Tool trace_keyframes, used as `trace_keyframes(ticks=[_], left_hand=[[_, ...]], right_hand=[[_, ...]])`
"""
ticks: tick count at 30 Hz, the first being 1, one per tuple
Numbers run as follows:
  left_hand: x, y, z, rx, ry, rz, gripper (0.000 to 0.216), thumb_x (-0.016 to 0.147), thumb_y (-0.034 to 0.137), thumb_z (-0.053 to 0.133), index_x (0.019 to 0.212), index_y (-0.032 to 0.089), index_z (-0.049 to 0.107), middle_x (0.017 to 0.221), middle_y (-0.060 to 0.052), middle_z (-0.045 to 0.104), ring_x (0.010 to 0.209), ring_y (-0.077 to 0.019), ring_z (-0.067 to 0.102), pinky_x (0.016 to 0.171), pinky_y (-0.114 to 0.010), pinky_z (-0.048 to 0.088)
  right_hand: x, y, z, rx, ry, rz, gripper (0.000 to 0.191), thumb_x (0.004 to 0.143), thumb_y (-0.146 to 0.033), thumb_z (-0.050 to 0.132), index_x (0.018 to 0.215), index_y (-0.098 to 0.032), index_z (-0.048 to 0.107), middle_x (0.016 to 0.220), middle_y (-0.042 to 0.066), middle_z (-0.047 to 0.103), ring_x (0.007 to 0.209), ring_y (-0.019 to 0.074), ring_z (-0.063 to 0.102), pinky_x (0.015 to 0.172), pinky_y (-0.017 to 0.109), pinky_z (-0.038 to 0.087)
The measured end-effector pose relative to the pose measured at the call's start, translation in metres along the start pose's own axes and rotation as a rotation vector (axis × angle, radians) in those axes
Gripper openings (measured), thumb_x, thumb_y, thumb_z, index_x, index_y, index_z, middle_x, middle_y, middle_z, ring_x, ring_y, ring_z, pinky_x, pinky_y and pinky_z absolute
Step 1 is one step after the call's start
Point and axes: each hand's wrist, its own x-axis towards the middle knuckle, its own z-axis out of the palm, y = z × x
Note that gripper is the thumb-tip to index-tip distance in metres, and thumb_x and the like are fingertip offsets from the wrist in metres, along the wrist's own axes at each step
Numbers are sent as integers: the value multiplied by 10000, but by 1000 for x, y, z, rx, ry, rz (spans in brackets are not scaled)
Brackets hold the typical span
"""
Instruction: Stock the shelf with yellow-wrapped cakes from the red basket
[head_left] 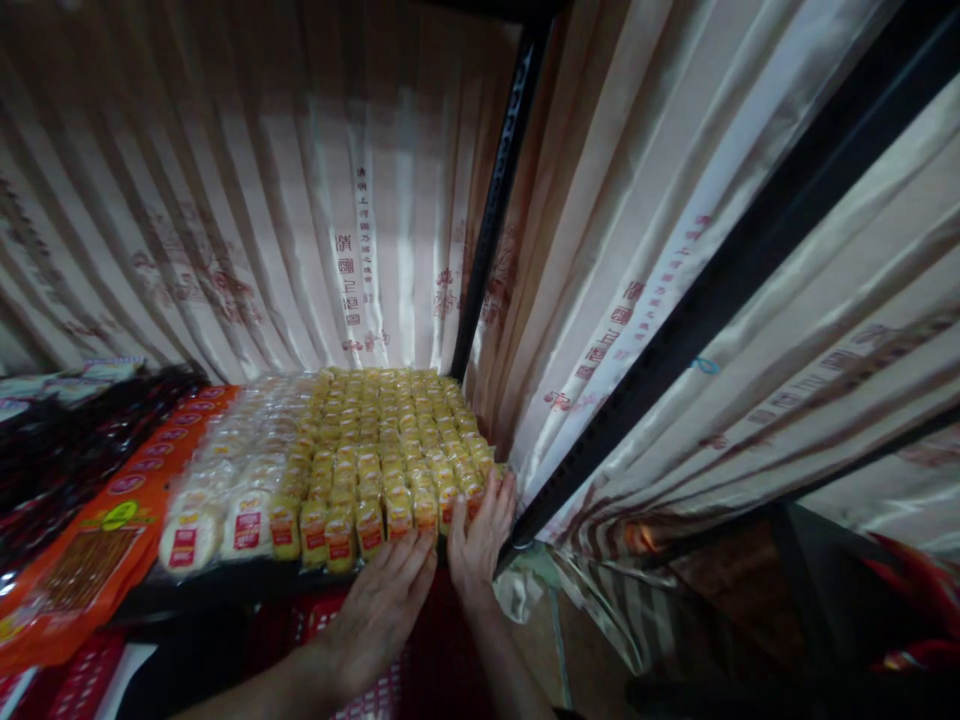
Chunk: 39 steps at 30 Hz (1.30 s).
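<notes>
Several rows of small yellow snack packets (390,440) with red labels fill the right end of a dark shelf (195,592). My left hand (382,600) lies flat, fingers together, against the front row of packets near the shelf's edge. My right hand (480,540) rests with stretched fingers on the front right corner of the packets, beside a black upright post (495,200). Neither hand holds anything.
Left of the yellow packets lie clear-wrapped round cakes (225,500), then orange packets (105,540) and dark red ones (52,450). Pleated cream curtains (262,200) with red print hang behind and to the right. A black diagonal frame bar (720,290) crosses the right side.
</notes>
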Motion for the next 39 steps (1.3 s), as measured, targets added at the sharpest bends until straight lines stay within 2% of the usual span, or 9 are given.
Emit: trace_keyframes(ticks=[4,8,13,17,21,26,30,36,39], left_hand=[[1,-1,6,-68,-74,-3,642,802,-2,308,1416,162,215,1459,-90,291,1341,-201,256,1059,-358,335],[9,-2,3,-76,-124,-13,592,800,13,307,1380,132,300,1443,-117,308,1321,-223,300,1038,-373,369],[12,-6,1,-67,-55,-14,555,801,33,318,1350,113,347,1387,-127,410,1282,-204,374,1019,-341,399],[15,-8,-2,-37,-14,1,536,788,29,327,1313,102,400,1351,-130,458,1259,-210,409,1008,-334,414],[17,-6,-4,-20,-30,-13,516,774,33,343,1277,88,446,1326,-131,487,1248,-227,422,997,-340,427],[18,-4,-2,-85,-52,-52,597,691,-18,343,1271,76,448,1337,-136,471,1261,-240,398,1003,-374,423],[22,-2,-10,-198,-25,-108,620,661,-69,331,1249,79,461,1317,-132,485,1259,-228,388,1023,-405,408],[29,1,-25,-324,29,-160,445,713,-93,307,990,104,593,1235,-134,521,1218,-217,422,1025,-404,416],[30,2,-24,-317,31,-174,443,693,-97,317,971,111,591,1257,-134,497,1233,-232,404,1014,-424,427]], right_hand=[[-5,4,-6,6,-36,-41,574,906,-419,321,1377,-91,309,1477,192,196,1368,279,151,1050,522,232],[-10,5,-5,11,-52,0,657,895,-462,337,1414,-78,213,1477,215,178,1373,292,129,1044,530,237],[-18,5,2,-17,-72,11,751,878,-497,364,1432,-58,110,1482,234,137,1372,315,112,1047,538,229],[-23,6,6,-29,-89,-5,733,883,-494,355,1439,-93,97,1492,212,116,1371,320,111,1044,542,237],[-25,6,7,-21,-95,-6,714,893,-479,339,1441,-102,80,1495,207,113,1373,313,106,1045,542,233],[-26,11,6,-15,-133,-39,841,842,-552,415,1443,-106,32,1497,209,94,1372,319,102,1046,537,236],[-25,16,5,-2,-156,-65,880,824,-564,443,1444,-119,3,1500,206,71,1370,326,96,1043,539,236],[-22,16,3,14,-173,-79,893,821,-558,448,1442,-135,-35,1505,200,32,1373,338,75,1031,554,237],[-21,19,3,17,-184,-95,951,788,-582,485,1441,-121,-30,1502,211,32,1373,347,64,1028,559,237]])
